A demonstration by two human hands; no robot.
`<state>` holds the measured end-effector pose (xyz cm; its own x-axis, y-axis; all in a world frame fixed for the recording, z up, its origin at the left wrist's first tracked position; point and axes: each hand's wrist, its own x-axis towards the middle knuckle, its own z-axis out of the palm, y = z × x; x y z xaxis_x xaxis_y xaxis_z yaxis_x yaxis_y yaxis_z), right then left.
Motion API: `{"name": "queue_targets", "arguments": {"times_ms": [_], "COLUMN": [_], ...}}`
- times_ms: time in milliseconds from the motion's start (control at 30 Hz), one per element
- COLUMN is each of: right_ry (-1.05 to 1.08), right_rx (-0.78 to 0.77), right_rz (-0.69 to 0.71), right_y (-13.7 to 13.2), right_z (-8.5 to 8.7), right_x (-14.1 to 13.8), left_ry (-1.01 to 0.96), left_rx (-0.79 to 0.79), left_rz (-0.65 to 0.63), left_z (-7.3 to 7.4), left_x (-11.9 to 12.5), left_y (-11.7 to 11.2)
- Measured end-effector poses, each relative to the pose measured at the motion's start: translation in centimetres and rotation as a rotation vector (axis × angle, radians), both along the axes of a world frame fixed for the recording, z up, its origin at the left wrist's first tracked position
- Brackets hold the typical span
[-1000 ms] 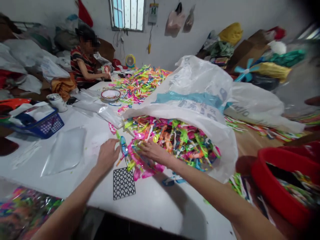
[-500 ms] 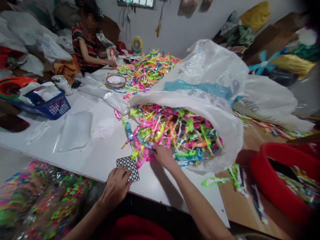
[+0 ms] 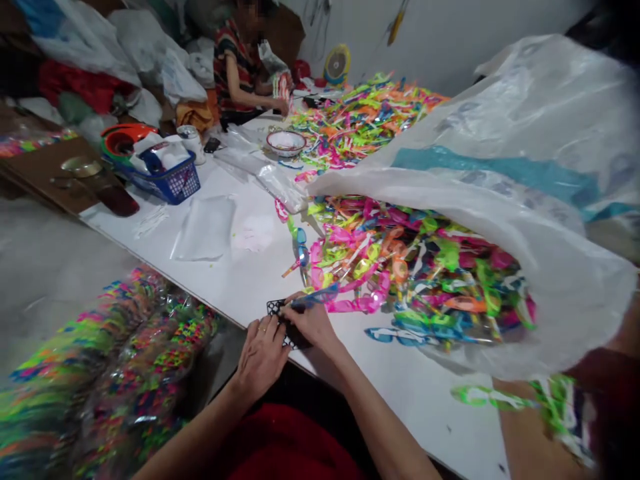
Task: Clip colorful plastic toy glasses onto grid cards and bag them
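Note:
My left hand (image 3: pixel 263 353) lies with its fingers flat on a black card with a white openwork pattern (image 3: pixel 274 307) at the table's near edge. Beside it, my right hand (image 3: pixel 313 325) is closed, its fingertips over the same card. A pair of blue plastic toy glasses (image 3: pixel 320 295) sticks out from the right hand's fingers towards the pile. Pink toy glasses (image 3: pixel 367 299) lie just beyond that hand. Many more bright toy glasses (image 3: pixel 400 260) spill from the mouth of a large white sack (image 3: pixel 560 267). My hands cover part of the card.
A person in a striped shirt (image 3: pixel 235 73) works at the far side by another bright heap (image 3: pixel 370 113). A blue basket (image 3: pixel 183 183), a bowl (image 3: pixel 286 142), clear plastic sleeves (image 3: pixel 205 230) and a dark-filled jug (image 3: pixel 115 197) stand or lie on the table. Filled bags (image 3: pixel 140 373) lie below, left.
My right hand has moved from the pile to the card beside my left hand, bringing blue toy glasses along. The left hand stays on the card. The view has turned left.

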<state>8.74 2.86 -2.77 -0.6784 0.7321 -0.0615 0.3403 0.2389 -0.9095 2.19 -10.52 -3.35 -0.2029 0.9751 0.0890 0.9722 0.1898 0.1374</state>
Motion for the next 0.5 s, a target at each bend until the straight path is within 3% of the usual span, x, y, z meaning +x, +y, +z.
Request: {"name": "queue_targets", "arguments": {"times_ms": [100, 267, 333, 500], "right_ry": [-0.115, -0.449, -0.521, -0.436], "right_rx": [0.069, 0.415, 0.485, 0.281], "right_rz": [-0.012, 0.143, 0.158, 0.145], "right_y": [-0.7, -1.7, -1.6, -0.2], "right_z": [-0.2, 0.9, 1.0, 0.9], "right_x": [-1.1, -2.6, -2.9, -2.4], "left_ry": [-0.001, 0.016, 0.016, 0.024], "left_rx": [-0.009, 0.009, 0.026, 0.007], "left_rz": [-0.009, -0.054, -0.066, -0.069], "left_z": [0.0, -0.4, -0.6, -0.9], "left_x": [0.0, 0.1, 0.1, 0.0], "left_y": [0.1, -0.4, -0.6, -0.7]}}
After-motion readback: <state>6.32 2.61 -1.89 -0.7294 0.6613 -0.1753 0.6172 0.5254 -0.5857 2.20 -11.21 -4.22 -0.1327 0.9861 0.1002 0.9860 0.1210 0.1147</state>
